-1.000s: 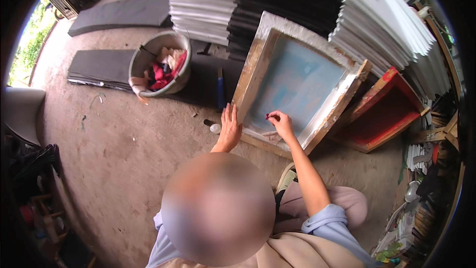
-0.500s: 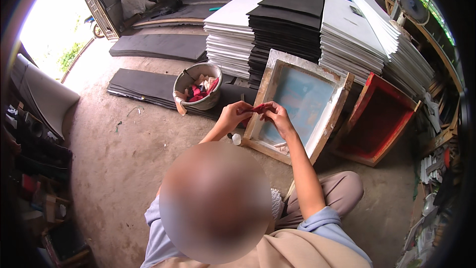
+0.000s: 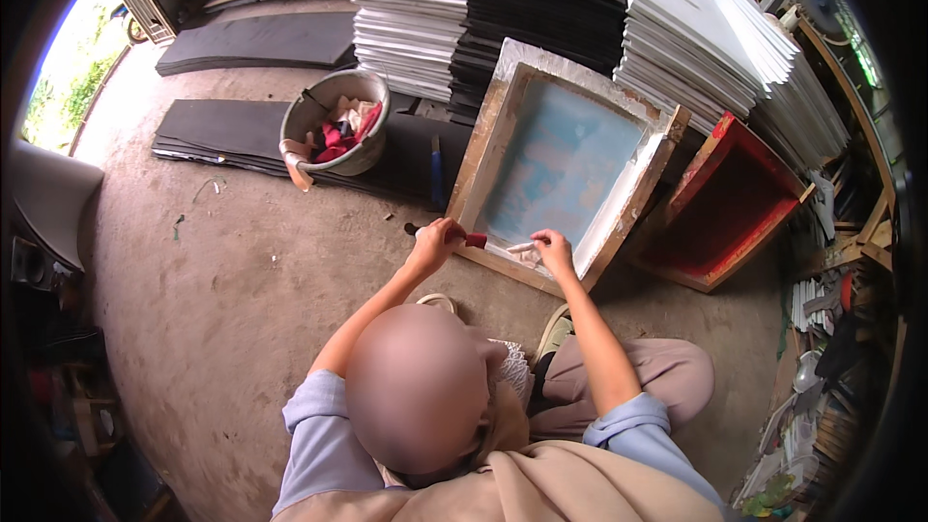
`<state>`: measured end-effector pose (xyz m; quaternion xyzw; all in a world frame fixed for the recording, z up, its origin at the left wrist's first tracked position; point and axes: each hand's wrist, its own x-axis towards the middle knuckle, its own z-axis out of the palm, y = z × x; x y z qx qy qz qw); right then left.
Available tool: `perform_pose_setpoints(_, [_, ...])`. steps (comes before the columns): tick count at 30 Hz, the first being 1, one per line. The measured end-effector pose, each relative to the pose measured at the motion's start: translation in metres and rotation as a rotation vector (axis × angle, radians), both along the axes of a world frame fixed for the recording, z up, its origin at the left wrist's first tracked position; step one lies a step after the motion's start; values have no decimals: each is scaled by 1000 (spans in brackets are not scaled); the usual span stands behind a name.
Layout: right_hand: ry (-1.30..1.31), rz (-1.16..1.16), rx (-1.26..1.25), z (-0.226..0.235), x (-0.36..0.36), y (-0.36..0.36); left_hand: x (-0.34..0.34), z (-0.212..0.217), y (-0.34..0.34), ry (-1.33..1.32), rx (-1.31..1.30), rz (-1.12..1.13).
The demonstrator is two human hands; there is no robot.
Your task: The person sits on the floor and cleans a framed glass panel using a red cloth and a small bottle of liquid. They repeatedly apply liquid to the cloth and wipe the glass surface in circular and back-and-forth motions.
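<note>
My left hand is closed on a small dark-red cloth at the near left corner of a wooden screen-printing frame. Within the frame is a pale blue, patchy mesh, and the wood is smeared with white. At the frame's near inner edge, my right hand pinches the end of a whitish cloth. The frame leans tilted, its far end raised. Beside my left hand a small black object shows, partly hidden by the fingers.
Left of the frame, a grey bucket holds red and pale rags. A blue-handled tool lies between them. On the right leans a red-stained frame. Behind stand stacks of white sheets and black sheets.
My hands have come apart and moved down toward the frame's near edge. The red cloth stays in my left hand; my right hand has taken hold of the whitish cloth. The view has shifted.
</note>
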<state>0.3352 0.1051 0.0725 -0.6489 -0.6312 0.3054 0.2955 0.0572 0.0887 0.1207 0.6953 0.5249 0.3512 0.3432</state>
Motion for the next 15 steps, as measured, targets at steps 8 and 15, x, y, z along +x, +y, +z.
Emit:
perform_pose_setpoints(8, [-447,261,192,-51,-13,-30,21,-91,-16,157,-57,1])
perform_pose_setpoints(15, [-464,96,305,-48,-28,-21,21,-85,-38,100,77,194])
